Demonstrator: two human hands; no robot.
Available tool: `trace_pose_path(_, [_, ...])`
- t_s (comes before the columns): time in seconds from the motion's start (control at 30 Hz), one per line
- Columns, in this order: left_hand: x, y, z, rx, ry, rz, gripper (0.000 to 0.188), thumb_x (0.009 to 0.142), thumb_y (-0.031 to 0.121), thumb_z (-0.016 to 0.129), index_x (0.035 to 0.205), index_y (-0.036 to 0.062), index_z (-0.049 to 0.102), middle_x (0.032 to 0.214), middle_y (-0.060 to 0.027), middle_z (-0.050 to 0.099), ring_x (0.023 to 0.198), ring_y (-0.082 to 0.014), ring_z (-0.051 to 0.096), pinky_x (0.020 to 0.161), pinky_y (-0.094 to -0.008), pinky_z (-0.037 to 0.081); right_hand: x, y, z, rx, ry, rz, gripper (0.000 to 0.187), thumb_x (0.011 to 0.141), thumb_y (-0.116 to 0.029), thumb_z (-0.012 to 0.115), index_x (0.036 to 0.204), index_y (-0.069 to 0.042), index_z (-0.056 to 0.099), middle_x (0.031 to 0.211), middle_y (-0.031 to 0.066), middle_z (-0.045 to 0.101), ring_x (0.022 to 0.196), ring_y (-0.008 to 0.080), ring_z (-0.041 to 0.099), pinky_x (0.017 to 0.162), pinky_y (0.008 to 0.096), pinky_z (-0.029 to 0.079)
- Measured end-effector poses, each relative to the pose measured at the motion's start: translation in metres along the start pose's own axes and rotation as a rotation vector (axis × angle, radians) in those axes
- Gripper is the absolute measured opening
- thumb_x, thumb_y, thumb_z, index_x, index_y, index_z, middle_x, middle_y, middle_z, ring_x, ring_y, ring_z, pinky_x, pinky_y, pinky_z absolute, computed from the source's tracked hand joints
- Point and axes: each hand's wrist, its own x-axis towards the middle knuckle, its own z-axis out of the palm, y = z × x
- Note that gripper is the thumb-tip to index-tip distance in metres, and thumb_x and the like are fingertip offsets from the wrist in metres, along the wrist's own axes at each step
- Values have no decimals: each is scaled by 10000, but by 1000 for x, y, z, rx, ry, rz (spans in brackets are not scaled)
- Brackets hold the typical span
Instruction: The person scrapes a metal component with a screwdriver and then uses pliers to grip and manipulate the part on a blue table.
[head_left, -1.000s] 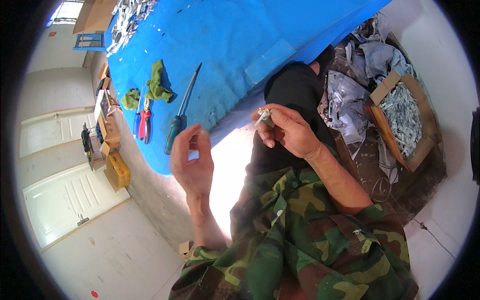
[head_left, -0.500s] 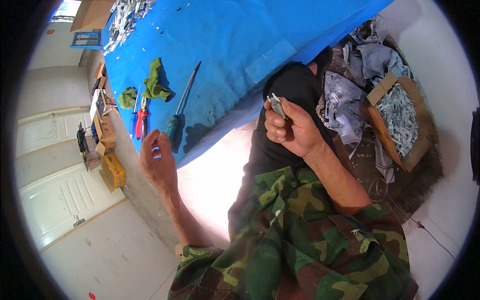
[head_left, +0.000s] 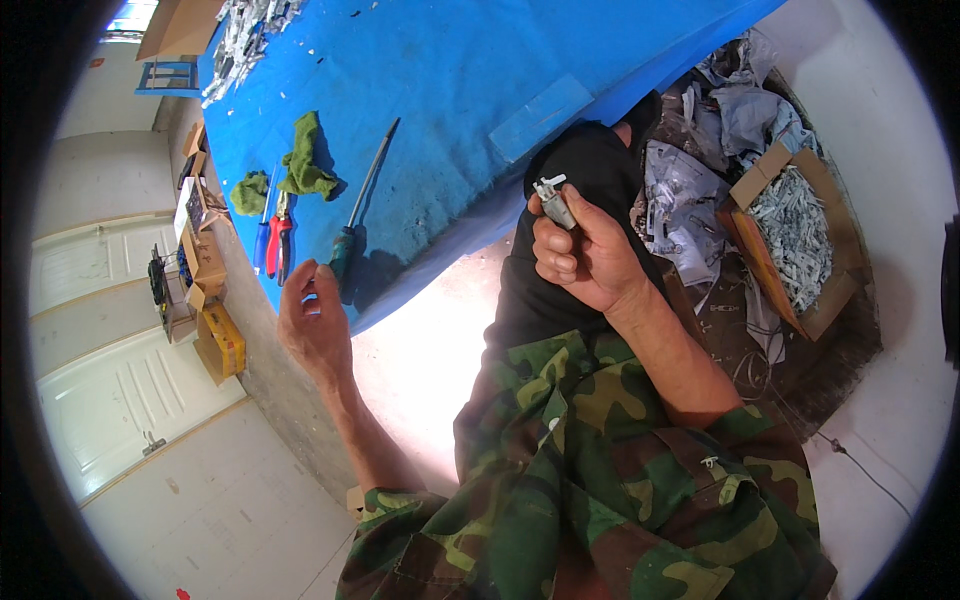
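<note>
My right hand [head_left: 590, 250] is closed over my lap, pinching a small silver-grey metal part [head_left: 557, 207] between thumb and fingers. The part has a rounded body and a lighter, pronged upper end; its exact kind is unclear. At the table's near edge, my left hand [head_left: 314, 320] has its fingers bent and apart, with nothing visible in them. Its fingertips are close to the teal handle of a long screwdriver [head_left: 371, 178] lying on the blue cloth [head_left: 430, 110]. Whether they touch it, I cannot tell. Red-and-black-handled pliers [head_left: 280, 240] and a blue-handled screwdriver [head_left: 262, 245] lie just beyond.
Two green rags [head_left: 308, 160] lie past the tools. A pile of silvery strips [head_left: 245, 40] covers the table's far left. To my right, an open cardboard box [head_left: 790, 240] holds similar pieces, beside crumpled plastic bags [head_left: 685, 205]. Cartons [head_left: 220, 340] stand along the left.
The metal part has been turned in my right hand, so its pronged end now points more sideways. My left hand has hardly moved, and the view has shifted slightly.
</note>
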Motion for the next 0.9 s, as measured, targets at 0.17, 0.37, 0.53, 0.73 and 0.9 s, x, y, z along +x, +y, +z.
trace_pose_path(0.17, [0, 2, 2, -15, 11, 15, 213, 973, 159, 745, 1128, 13, 753, 965, -87, 773, 843, -153, 724, 692, -284, 565, 0, 1, -1, 2, 15, -8, 432, 1134, -454, 418, 1185, -72, 613, 814, 19, 593, 634, 103, 494, 548, 259, 376])
trace_pose_path(0.37, [0, 4, 3, 4, 3, 25, 210, 974, 161, 745, 1126, 16, 752, 958, -83, 771, 841, -149, 723, 698, -287, 563, 0, 0, -4, 50, -1, 0, 423, 1132, -449, 423, 1170, -81, 629, 860, 36, 645, 622, 99, 497, 542, 249, 371])
trace_pose_path(0.53, [1, 4, 2, -16, 1, 10, 209, 976, 166, 745, 1125, 19, 752, 961, -82, 771, 842, -151, 723, 700, -286, 563, -1, -1, 1, 46, 42, 16, 410, 1130, -447, 436, 1165, -89, 631, 850, 10, 615, 623, 92, 492, 540, 238, 366])
trace_pose_path(0.73, [3, 3, 1, -20, 0, 21, 211, 969, 154, 754, 1128, 16, 750, 972, -86, 772, 846, -151, 723, 701, -283, 571, 1, -2, 5, 41, 48, 25, 429, 1146, -436, 391, 1186, -74, 618, 785, -31, 523, 582, 84, 464, 532, 246, 374])
trace_pose_path(0.9, [8, -5, 0, -32, 10, 26, 210, 967, 136, 752, 1137, 13, 744, 998, -105, 770, 845, -156, 723, 682, -288, 581, -3, -3, -1, 61, -10, 50, 408, 1131, -405, 416, 1169, -62, 634, 801, -20, 519, 638, 118, 481, 576, 283, 379])
